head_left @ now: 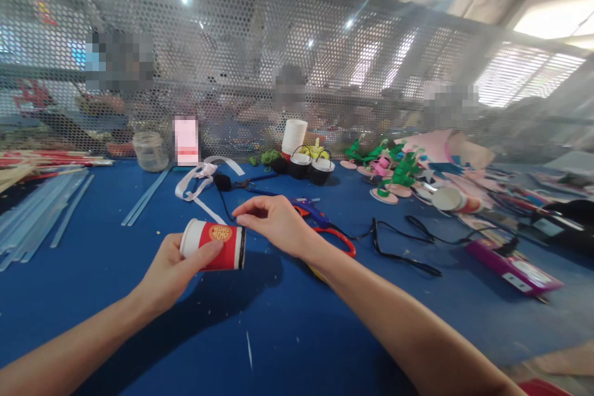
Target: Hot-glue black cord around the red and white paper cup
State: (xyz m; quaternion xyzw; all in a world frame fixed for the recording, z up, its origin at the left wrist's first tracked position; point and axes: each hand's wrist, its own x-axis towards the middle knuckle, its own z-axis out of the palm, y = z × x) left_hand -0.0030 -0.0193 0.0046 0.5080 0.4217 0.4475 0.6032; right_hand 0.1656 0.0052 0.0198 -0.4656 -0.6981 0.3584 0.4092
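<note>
My left hand (164,269) is wrapped round a red and white paper cup (227,253), which lies on its side above the table. Black yarn (242,249) rings the cup's right end. Close to that end, my right hand (281,223) pinches a black strand (226,204) between thumb and fingertips. The strand runs back to a small black yarn ball (223,182) on the table. Behind my right hand, partly hidden by it, are red-handled scissors (341,240) and a blue glue gun (312,211).
Glue sticks (44,213) lie at left, near a clear jar (149,151). White ribbon (188,189), pliers (250,184) and two small black-and-white buckets (321,170) stand or lie behind my hands. Green craft pieces (406,167), a black cable (399,255) and a purple box (513,267) are at right.
</note>
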